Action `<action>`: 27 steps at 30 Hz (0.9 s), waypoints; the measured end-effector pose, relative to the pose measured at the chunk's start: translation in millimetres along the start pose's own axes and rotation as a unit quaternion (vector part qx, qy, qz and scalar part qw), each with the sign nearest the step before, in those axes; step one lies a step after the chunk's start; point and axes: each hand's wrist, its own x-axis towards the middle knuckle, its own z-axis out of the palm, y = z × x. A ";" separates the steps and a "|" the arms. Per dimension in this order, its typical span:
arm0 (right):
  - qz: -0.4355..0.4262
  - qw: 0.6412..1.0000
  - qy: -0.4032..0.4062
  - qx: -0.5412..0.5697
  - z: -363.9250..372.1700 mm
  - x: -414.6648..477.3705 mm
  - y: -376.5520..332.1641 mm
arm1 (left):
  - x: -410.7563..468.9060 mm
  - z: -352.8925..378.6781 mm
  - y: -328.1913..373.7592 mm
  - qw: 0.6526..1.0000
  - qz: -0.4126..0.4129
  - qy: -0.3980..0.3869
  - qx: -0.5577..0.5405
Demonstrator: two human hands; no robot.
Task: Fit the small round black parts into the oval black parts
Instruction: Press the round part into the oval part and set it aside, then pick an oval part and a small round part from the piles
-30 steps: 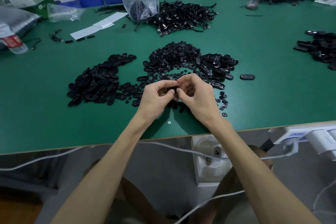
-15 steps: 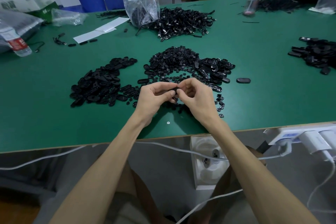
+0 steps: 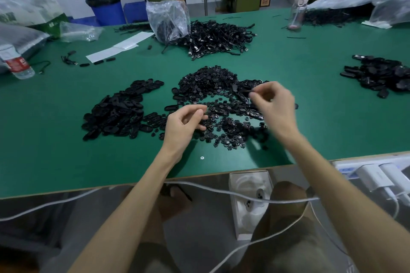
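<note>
Green table (image 3: 321,122); bottle (image 3: 18,64) label illegible; right hand (image 3: 275,104) pinching likely oval part (image 3: 249,93)

The right hand (image 3: 276,108) is blurred; whether anything is pinched in its fingers (image 3: 258,95) cannot be told. The worktop (image 3: 44,139) is cropped sideways.

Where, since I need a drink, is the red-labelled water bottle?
Head view: the water bottle sits at the table's far left edge, beside a grey plastic bag, left of the white paper strips.
</note>
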 end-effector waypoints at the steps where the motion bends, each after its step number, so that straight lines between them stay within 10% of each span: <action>1: 0.010 0.999 0.023 -0.039 -13.9 10.4 8.4 | 0.9 0.5 -0.6 1.000 -0.001 0.000 0.006; 27: -0.104 0.926 -0.047 -0.361 -27.0 1.5 48.2 | -7.2 9.6 8.0 0.979 0.069 -0.017 0.189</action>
